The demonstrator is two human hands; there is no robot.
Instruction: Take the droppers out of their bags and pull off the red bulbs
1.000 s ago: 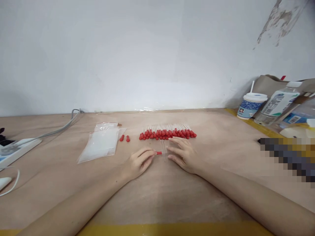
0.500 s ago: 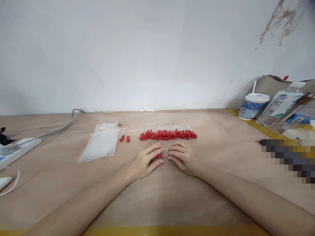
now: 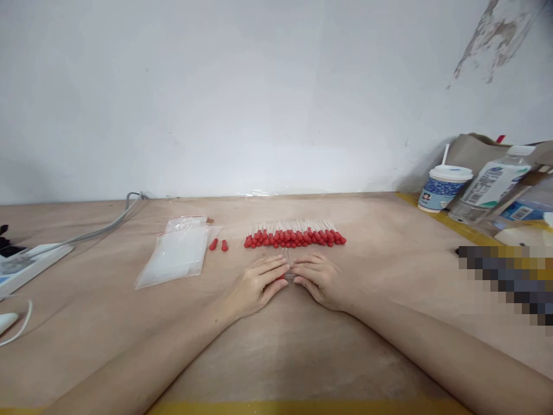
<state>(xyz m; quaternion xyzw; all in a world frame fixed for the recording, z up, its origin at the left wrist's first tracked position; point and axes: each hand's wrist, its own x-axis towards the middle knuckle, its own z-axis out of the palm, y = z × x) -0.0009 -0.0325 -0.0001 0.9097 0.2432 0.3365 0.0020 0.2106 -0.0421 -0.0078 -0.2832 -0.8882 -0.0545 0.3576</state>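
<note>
My left hand (image 3: 262, 283) is closed on the red rubber bulb (image 3: 282, 276) of a dropper, which shows only in part between thumb and fingers. My right hand (image 3: 318, 278) is closed around the dropper's clear glass tube (image 3: 291, 276), so the dropper lies crosswise between the two hands. Just past the fingertips, clear glass tubes (image 3: 287, 254) lie on the table, pointing away from me. Beyond them is a row of red-bulbed droppers (image 3: 298, 236), bulbs toward me. To the left lie two loose red bulbs (image 3: 224, 245).
Clear zip bags (image 3: 177, 253) lie stacked at the left, with a power strip (image 3: 41, 265) and cable further out. At the right stand a paper cup (image 3: 443, 190) and a tilted plastic bottle (image 3: 492, 184). A pixelated dark object (image 3: 501, 276) is nearer on that side.
My hands have drawn closer together; the fingertips now nearly meet. Less of the red bulb shows between the left fingers.
</note>
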